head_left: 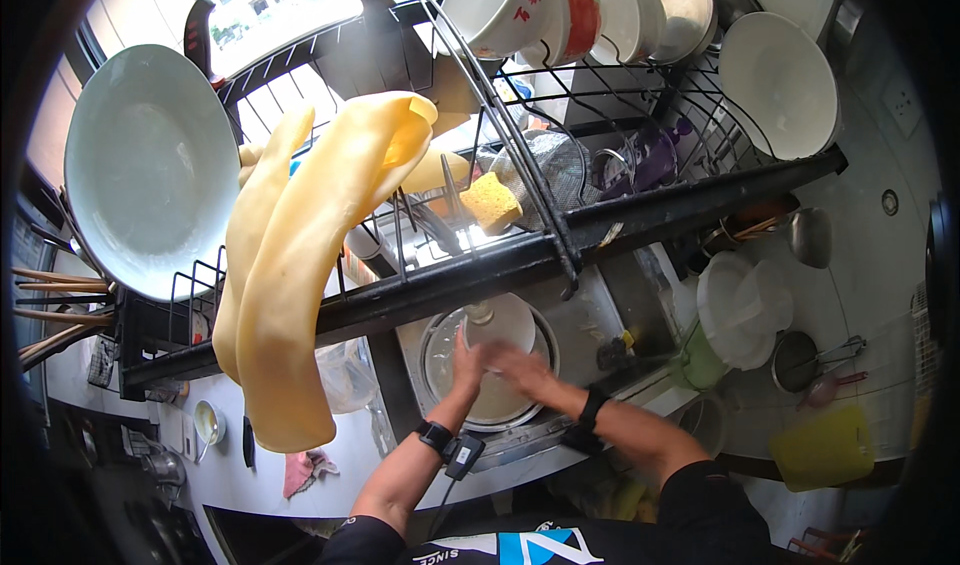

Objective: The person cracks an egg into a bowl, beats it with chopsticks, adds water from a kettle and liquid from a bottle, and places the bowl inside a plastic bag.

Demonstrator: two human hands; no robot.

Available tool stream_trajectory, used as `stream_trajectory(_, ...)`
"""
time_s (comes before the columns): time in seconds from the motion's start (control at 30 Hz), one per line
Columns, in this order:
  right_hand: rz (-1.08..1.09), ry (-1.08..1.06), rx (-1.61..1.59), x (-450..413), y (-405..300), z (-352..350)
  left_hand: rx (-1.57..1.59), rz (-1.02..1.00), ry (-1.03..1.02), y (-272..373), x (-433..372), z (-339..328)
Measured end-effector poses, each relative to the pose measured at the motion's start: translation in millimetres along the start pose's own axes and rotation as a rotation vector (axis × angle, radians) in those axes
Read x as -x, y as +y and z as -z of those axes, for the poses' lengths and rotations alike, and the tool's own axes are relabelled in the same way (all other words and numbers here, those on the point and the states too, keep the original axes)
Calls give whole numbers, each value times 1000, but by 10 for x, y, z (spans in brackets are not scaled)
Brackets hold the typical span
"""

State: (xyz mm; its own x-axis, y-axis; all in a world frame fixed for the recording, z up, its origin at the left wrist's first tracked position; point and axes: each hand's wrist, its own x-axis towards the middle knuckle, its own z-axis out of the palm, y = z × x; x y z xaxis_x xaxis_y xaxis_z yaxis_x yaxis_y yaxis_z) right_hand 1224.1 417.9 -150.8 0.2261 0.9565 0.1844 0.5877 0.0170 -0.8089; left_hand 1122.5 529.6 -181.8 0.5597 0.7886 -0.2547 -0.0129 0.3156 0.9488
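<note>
Over the metal sink [585, 302], my left hand [469, 362] grips the near left edge of a white bowl [514, 325]. My right hand [517, 366], blurred, is at the bowl's near edge; whether it holds anything cannot be told. Beneath both hands is a round metal basin [551, 407] with cloudy liquid. The faucet's end [478, 311] shows above the bowl, just under the rack's front bar.
A black dish rack [465, 287] spans the sink, with yellow rubber gloves [292, 287] hanging over its front. It holds a large pale plate [154, 171], white bowls [780, 85] and a yellow sponge [491, 203]. A pink cloth [304, 471] lies on the left counter.
</note>
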Motion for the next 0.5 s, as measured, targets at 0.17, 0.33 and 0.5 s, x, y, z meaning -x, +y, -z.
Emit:
stream_trajectory(0.17,106,269,546,-126,-87,646,23,138,-25,-111,-204,346)
stream_trajectory(0.33,-650,-33,-187,-143,58,388,-296,98,-11,-109,-246,251)
stream_trajectory(0.5,-840,341,-618,-134,209,-366,338,248,426,-564,-94,-180)
